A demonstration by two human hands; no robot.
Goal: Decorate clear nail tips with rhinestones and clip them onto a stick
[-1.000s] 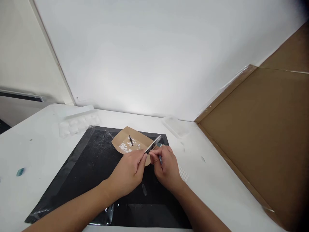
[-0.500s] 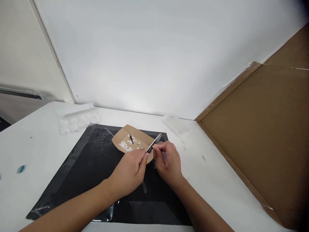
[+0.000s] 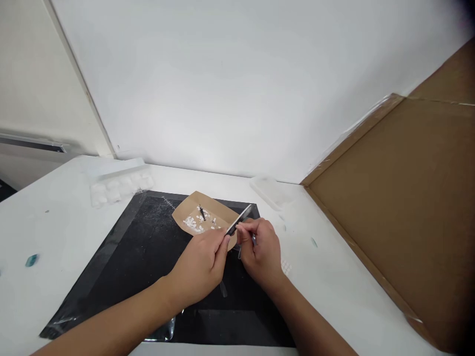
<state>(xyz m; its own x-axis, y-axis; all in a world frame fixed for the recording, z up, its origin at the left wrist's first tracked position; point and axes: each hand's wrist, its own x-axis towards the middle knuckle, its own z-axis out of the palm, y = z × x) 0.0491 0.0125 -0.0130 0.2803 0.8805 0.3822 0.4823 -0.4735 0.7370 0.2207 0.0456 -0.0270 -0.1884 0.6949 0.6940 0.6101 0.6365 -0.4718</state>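
My left hand (image 3: 200, 259) is closed, thumb and fingers gripping the near end of a nail file (image 3: 243, 215), a thin flat strip with a pale edge and a dark face. The strip slants up and away to the right. Against its lower right side, my right hand (image 3: 260, 247) is pinched. A small dark bit shows at those fingertips, too small to name. Behind both hands stands a brown paper tray (image 3: 185, 205), holding several small white pieces (image 3: 191, 222) and a slim black item (image 3: 202, 212). My hands hide the tray's near right part.
A black mat (image 3: 148, 252) covers the middle of the white table. On it lies a clear slender piece (image 3: 223, 289). White compartment boxes (image 3: 120, 188) stand back left, a clear shallow tray (image 3: 269, 192) back right. A cardboard panel (image 3: 393, 198) borders the right side.
Both hands and the nail file have shifted very slightly right. The grip of each hand looks the same, and the paper tray has stayed in place.
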